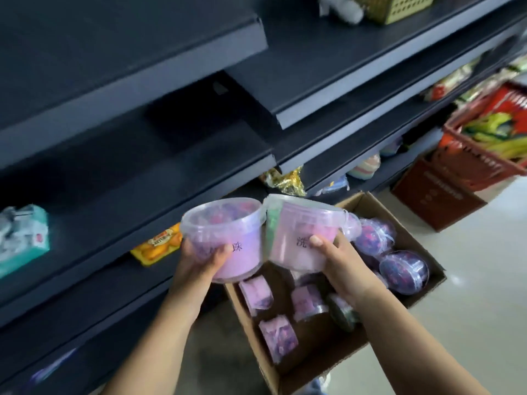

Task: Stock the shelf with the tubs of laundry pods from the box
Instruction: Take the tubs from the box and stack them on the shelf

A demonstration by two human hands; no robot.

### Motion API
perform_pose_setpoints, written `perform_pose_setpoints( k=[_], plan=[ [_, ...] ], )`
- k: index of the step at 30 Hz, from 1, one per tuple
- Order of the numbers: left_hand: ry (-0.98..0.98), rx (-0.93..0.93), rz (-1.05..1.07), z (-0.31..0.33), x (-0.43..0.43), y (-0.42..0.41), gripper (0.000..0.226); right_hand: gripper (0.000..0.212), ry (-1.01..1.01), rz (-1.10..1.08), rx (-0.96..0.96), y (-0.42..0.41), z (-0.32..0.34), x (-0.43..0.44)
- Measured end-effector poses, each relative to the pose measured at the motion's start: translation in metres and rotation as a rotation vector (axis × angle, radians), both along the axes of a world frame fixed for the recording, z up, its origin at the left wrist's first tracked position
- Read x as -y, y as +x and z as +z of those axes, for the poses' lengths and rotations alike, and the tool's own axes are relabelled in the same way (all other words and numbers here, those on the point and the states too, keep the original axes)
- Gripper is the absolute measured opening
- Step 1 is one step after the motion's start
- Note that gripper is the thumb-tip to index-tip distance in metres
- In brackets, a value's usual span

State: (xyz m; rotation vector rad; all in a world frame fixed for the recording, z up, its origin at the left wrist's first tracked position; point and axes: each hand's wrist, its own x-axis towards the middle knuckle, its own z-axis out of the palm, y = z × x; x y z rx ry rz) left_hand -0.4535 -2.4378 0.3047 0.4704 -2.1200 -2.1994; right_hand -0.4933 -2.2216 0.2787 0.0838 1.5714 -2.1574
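Left hand (204, 259) and right hand (339, 262) each curl fingers round a lidded pod tub (228, 240); likely light, smooth-walled plastic; grip mid-body.

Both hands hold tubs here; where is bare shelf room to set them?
The middle shelf is bare from the teal pack to its right end; the shelf above is bare too. Crowded: the box of tubs, and around the gold packets lower right.
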Motion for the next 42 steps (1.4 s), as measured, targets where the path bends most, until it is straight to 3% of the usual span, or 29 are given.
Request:
perform_pose_setpoints(
  k=[8,11,14,18,25,32,36,42],
  plan=[
    [-0.049,-0.244,0.070,0.090,0.086,0.102,0.089,0.106,0.034,0.154,-0.268,0.062,0.096,0.091],
    [-0.084,-0.297,0.129,0.120,0.127,0.153,0.088,0.104,0.037,0.223,-0.353,0.098,0.126,0.136],
    [-0.102,-0.322,0.226,0.144,0.170,0.207,0.096,0.104,0.002,0.295,-0.412,0.133,0.151,0.187],
    [-0.084,-0.350,0.466,0.171,0.231,0.282,0.080,0.110,-0.030,0.437,-0.483,0.184,0.183,0.264],
    [-0.141,-0.327,0.608,0.195,0.303,0.369,0.082,0.105,-0.056,0.605,-0.539,0.244,0.210,0.359],
    [-0.159,-0.314,0.662,0.192,0.355,0.372,0.094,0.114,-0.024,0.634,-0.543,0.236,0.212,0.423],
    [-0.178,-0.366,0.733,0.192,0.395,0.340,0.083,0.118,-0.008,0.628,-0.541,0.207,0.213,0.467],
    [-0.202,-0.390,0.842,0.201,0.482,0.294,0.094,0.110,-0.065,0.679,-0.524,0.157,0.221,0.564]
  ],
)
